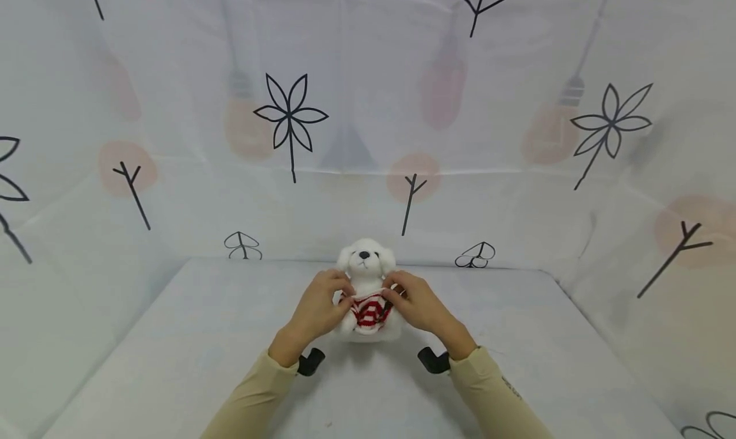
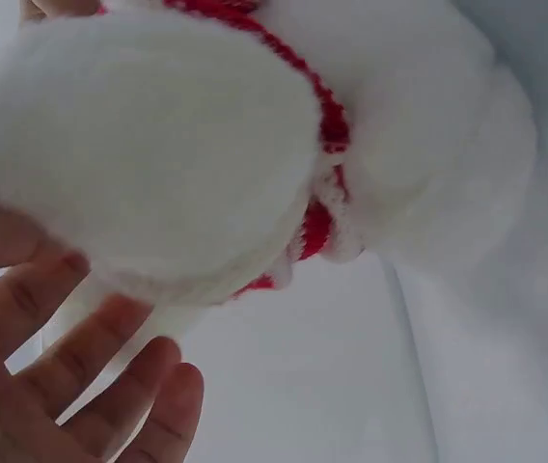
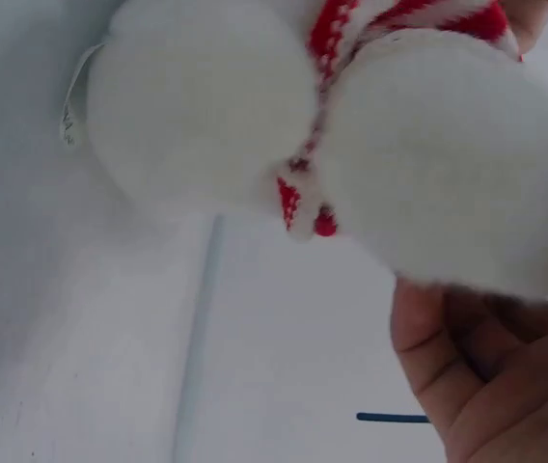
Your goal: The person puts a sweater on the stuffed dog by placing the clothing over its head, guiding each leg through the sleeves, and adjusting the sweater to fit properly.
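A white plush dog (image 1: 365, 279) with a dark nose sits upright on the table, facing the head camera. Round its body is a red-and-white striped knit sweater (image 1: 370, 312). At the toy's left side in the head view, my left hand (image 1: 315, 303) pinches the sweater's upper edge. My right hand (image 1: 422, 303) pinches that edge on the other side, thumb and forefinger close together. In the left wrist view a plush paw (image 2: 149, 145) covers part of the grip; several fingertips (image 2: 163, 386) show below it. Another paw (image 3: 448, 164) hides much of the right fingers.
The toy sits on a pale table (image 1: 368, 400) towards its back edge. Behind and at both sides hangs a white cloth (image 1: 356, 209) printed with plants and lamps. Black wrist-worn pieces (image 1: 312, 362) show beside both forearms. A small tag (image 3: 69, 111) sticks out from the toy.
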`<state>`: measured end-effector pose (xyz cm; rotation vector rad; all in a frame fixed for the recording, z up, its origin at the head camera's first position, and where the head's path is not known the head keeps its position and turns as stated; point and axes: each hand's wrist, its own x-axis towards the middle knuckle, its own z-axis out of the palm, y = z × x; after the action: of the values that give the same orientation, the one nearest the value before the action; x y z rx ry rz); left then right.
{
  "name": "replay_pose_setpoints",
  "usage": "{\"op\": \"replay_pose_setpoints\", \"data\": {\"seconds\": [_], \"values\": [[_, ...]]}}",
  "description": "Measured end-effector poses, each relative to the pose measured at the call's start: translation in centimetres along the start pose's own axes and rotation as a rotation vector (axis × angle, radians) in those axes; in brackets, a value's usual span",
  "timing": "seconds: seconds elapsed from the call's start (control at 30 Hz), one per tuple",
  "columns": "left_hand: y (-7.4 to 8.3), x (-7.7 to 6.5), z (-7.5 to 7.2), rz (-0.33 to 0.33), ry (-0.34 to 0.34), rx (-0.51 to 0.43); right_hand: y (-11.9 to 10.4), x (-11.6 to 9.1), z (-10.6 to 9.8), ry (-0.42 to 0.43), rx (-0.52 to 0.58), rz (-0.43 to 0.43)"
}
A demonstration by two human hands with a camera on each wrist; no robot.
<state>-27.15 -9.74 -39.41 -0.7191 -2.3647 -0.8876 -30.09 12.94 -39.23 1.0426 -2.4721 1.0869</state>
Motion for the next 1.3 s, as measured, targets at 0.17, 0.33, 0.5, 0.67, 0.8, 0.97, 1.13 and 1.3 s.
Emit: {"op": "replay_pose_setpoints", "data": {"seconds": [0.17, 0.33, 0.5, 0.67, 0.8, 0.97, 1.13, 1.3], "values": [[-0.1, 0.0, 0.2, -0.022, -0.012, -0.020, 0.3, 0.1, 0.0, 0.050, -0.061, -0.066], [-0.1, -0.1, 0.4, -0.027, 0.048, -0.062, 0.6, 0.1, 0.5, 0.101, -0.086, -0.120], [-0.3, -0.1, 0.9, -0.029, 0.107, -0.061, 0.8, 0.1, 1.1, 0.113, -0.015, -0.097], [-0.1, -0.2, 1.2, -0.091, 0.078, -0.065, 0.6, -0.1, 1.2, 0.048, 0.096, 0.061], [-0.1, -0.4, 1.2, -0.093, 0.075, -0.098, 0.7, -0.3, 1.2, 0.047, 0.116, 0.088], [-0.4, -0.5, 1.4, -0.017, 0.195, -0.128, 1.1, -0.3, 1.8, 0.172, 0.083, -0.051], [-0.6, -0.4, 1.4, -0.021, 0.238, -0.181, 1.5, 0.0, 2.5, 0.297, 0.017, -0.180], [-0.8, -0.5, 1.7, -0.090, 0.193, -0.116, 1.4, 0.0, 2.7, 0.288, -0.019, -0.137]]}}
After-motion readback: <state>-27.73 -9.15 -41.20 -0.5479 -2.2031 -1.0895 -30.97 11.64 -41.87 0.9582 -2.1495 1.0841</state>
